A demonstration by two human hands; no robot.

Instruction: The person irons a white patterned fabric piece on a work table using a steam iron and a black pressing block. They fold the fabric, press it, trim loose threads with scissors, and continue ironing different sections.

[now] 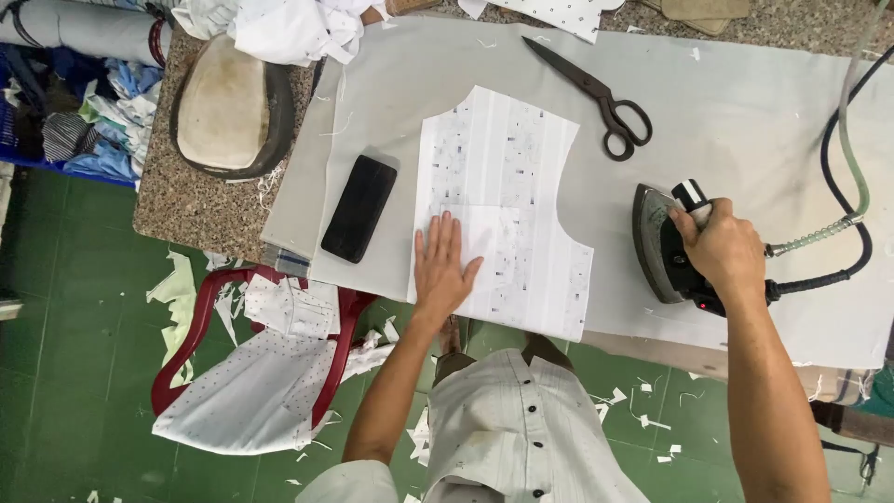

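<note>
Closest to me, my left hand (445,268) lies flat with the fingers spread, palm down on the near part of the white printed fabric panel (507,205), a cut piece with curved notches at its sides and faint grey marks in columns. A smaller square of the same cloth sits under my fingertips. The panel rests on the pale grey pressing cloth (745,130) that covers most of the speckled granite table (177,200).

My right hand (722,251) is wrapped tightly around the handle of the dark steam iron (663,244), which stands on the pressing cloth just to the right of the panel, apart from its edge. A black cord and a pale green hose (852,140) run from the back of the iron off to the right.

To the left of the panel, a black rectangular phone (359,208) lies face down on the cloth, slightly tilted. Below the table edge on that side, a dark red plastic chair (191,340) holds white dotted fabric pieces (251,396), with scraps scattered on the green tiled floor (74,354).

Farther off, black-handled tailor's shears (596,93) lie closed on the cloth beyond the panel. At the far left corner sits a worn beige pad with a dark rim (233,107), and behind it a heap of white cloth (289,28).
</note>
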